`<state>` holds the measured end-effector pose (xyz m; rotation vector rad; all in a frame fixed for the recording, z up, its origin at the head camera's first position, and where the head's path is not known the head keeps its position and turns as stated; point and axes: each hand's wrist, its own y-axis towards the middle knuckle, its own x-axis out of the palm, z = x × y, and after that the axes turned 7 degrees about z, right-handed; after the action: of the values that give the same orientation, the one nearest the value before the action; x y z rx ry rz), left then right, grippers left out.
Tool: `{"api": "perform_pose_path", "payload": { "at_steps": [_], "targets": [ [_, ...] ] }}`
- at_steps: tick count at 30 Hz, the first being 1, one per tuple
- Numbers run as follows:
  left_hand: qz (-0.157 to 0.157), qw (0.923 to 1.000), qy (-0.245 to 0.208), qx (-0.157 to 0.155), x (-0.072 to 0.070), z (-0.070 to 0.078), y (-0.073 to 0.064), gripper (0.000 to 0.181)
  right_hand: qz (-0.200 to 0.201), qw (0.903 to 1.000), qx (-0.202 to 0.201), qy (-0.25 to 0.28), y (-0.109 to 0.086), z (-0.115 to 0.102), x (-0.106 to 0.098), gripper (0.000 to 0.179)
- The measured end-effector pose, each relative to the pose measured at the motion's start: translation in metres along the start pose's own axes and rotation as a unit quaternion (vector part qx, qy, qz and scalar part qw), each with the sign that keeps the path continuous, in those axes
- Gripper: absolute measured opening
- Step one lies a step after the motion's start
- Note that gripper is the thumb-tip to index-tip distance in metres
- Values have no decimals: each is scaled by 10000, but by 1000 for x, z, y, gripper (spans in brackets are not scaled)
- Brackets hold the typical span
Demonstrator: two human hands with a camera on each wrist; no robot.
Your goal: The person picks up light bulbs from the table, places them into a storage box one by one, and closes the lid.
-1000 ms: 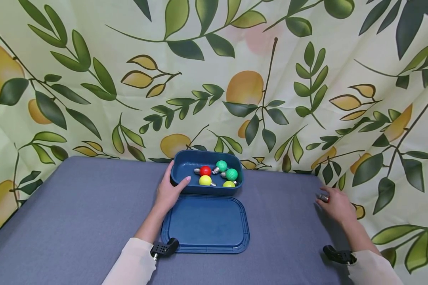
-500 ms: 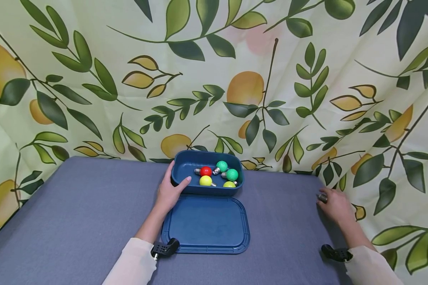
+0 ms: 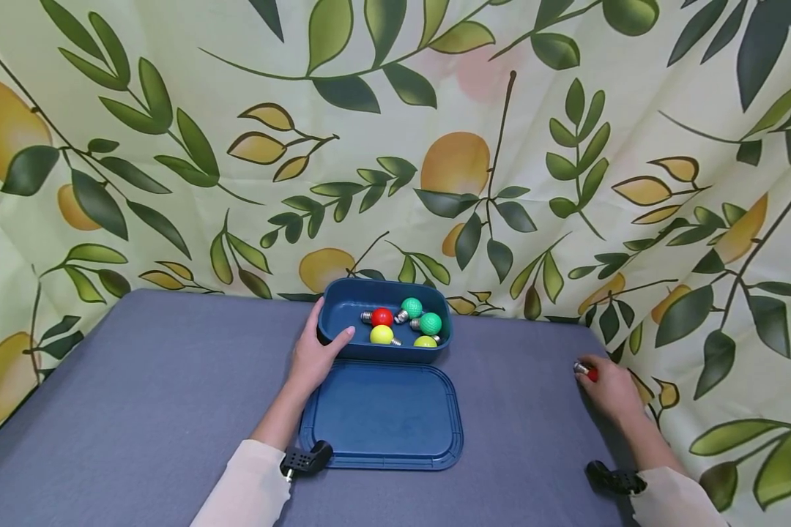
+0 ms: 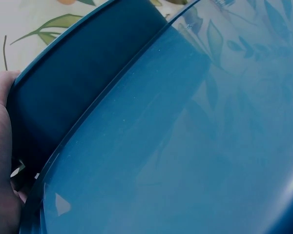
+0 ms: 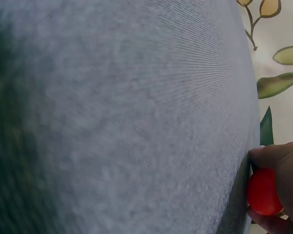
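Note:
A dark blue plastic box (image 3: 349,349) stands near the back of the table. Inside lie a red light bulb (image 3: 382,317), two green bulbs (image 3: 430,323) and two yellow bulbs (image 3: 381,334). At the box's left end my left hand (image 3: 311,355) grips it, thumb over the front rim and fingers along the outer side. Far to the right, my right hand (image 3: 609,384) pinches another red light bulb (image 5: 263,191) between thumb and fingers, low over the table. That bulb's silver screw base points left in the head view; its far side is hidden by the fingers.
A flat blue lid (image 3: 382,413) lies directly in front of the box. Grey-blue cloth covers the table (image 3: 171,410). A curtain with leaves and fruit (image 3: 369,146) hangs behind the table and along its right side, close to my right hand.
My right hand has moved slightly left and nearer with the red bulb, and more of the bulb's red glass shows. The left hand and the box keep their places.

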<state>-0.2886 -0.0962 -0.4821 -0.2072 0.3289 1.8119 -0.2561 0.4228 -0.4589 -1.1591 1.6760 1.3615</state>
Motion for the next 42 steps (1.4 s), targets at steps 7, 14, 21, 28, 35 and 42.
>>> {"api": "perform_pose_path", "payload": {
  "at_steps": [7,14,21,28,35,42],
  "targets": [
    [-11,10000,-2,8,0,0,-1,89,201,9992,-244,264,-2,-10,0,30],
    [9,10000,-20,24,1,0,0,89,704,9950,-370,598,4,-30,-5,29],
    [37,10000,-2,47,1,-1,0,89,1109,9872,-441,1063,11,-64,-18,30],
    [36,10000,57,17,0,-1,0,90,1382,9807,-228,1364,16,-101,-28,32],
    [27,10000,14,-20,1,0,-1,89,1423,9761,-79,1643,21,-133,-33,35],
    [38,10000,-3,8,0,1,-2,89,1372,9669,287,2133,26,-160,-34,41]
  ]
}}
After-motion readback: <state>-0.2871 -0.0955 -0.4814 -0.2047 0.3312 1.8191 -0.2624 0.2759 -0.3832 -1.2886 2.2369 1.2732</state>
